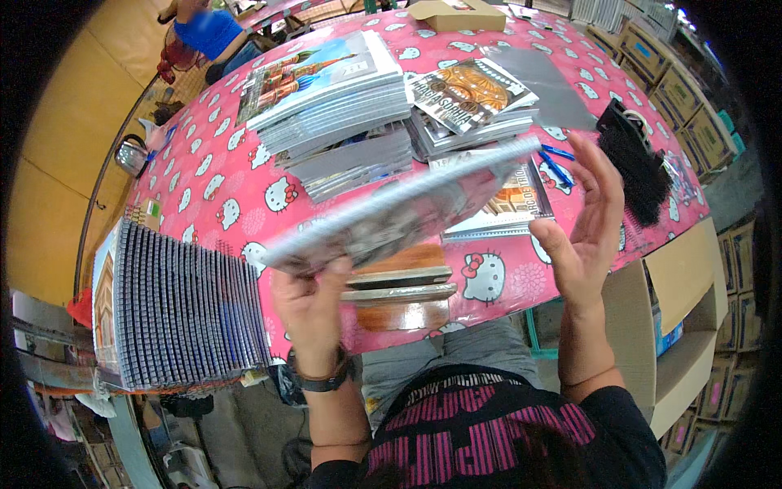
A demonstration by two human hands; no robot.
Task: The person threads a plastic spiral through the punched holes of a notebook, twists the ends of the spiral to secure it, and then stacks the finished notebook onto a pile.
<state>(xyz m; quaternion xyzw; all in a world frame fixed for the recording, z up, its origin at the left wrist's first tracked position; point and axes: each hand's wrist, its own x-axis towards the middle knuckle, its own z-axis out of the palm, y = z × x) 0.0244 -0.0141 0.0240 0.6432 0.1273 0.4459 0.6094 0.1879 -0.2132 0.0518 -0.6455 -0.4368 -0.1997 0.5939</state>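
L hand [314, 297] clamped on blurred book [399, 216], ctr frame, above worktop [521, 281]. R hand [586, 224] unloaded, fingers apart, ctr R. Est. status: coil-bound row [183, 310], lower L, prob. done; stacked books [330, 126], upper ctr, prob. remaining.

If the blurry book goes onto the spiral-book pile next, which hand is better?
Probably the left hand: it already grips the blurry book and is nearer the spiral-book pile. The right hand is open, holds nothing and is farther from that pile.
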